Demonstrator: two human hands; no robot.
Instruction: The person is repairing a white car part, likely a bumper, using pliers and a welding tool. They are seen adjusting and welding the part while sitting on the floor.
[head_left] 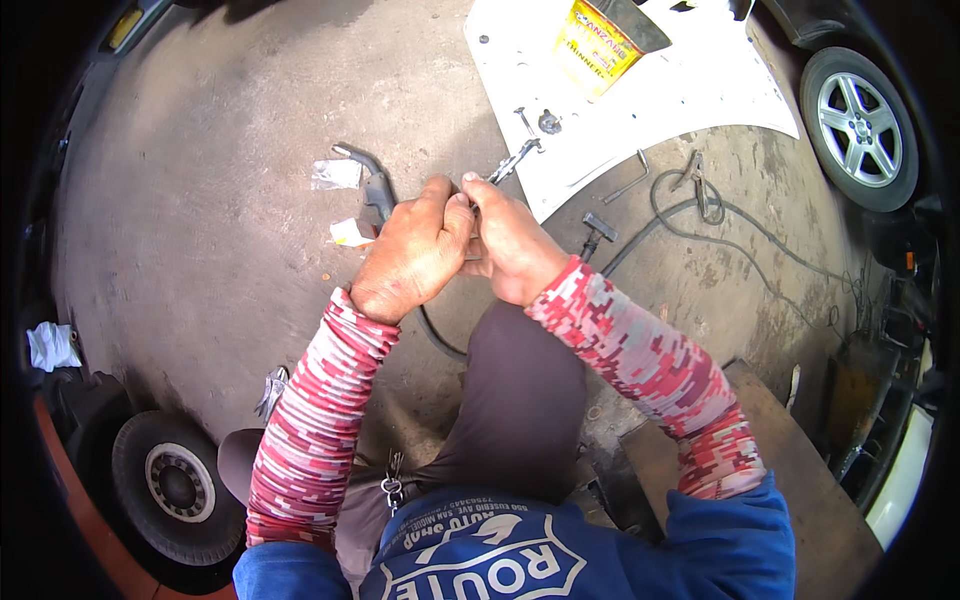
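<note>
Two bare hands close together over a metal tool at the edge of a white panel, above a concrete floor.
The left hand (415, 240) and right hand (515, 240) touch, fingers curled inward; what each grips is hidden, so I cannot tell. The tool (516, 160) runs from beside the right thumb up and right, its far end over the panel (590, 150). A black torch (378, 190) lies on the floor (220, 200) just beyond the left hand; a hammer (598, 230) is near the right wrist. A yellow can (597, 50) stands on the panel.
</note>
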